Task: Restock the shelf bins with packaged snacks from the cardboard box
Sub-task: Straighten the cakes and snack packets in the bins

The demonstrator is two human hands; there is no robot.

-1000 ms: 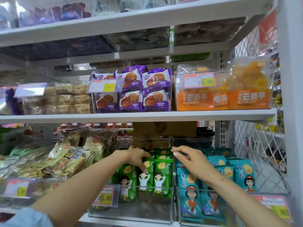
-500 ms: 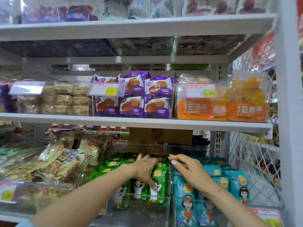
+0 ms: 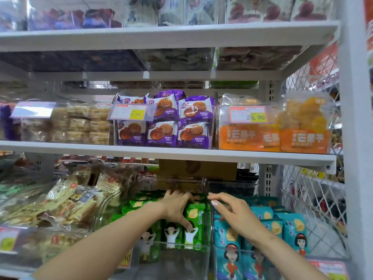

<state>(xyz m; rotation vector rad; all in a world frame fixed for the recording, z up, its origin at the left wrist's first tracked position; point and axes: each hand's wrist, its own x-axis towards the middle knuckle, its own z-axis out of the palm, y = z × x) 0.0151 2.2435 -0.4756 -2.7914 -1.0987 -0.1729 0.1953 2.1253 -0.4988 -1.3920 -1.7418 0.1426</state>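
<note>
left hand [image 3: 177,207] grips green snack packs [image 3: 193,223] upright in clear bin [image 3: 181,247], thumb on front; right hand [image 3: 236,213] empty, fingers loose, just beside, above teal 董小姐 packs [image 3: 228,239]; cardboard box [image 3: 197,168] behind bin; upper price tags [image 3: 249,115] read 9.90, 29.90

- The left hand [image 3: 177,207] slid farther back along the green packets [image 3: 194,235], ending with its thumb on the front one and its fingers over the rear of the row.
- The right hand [image 3: 236,213] left the blue packets [image 3: 228,239] and reached toward the bin divider [image 3: 206,190].
</note>
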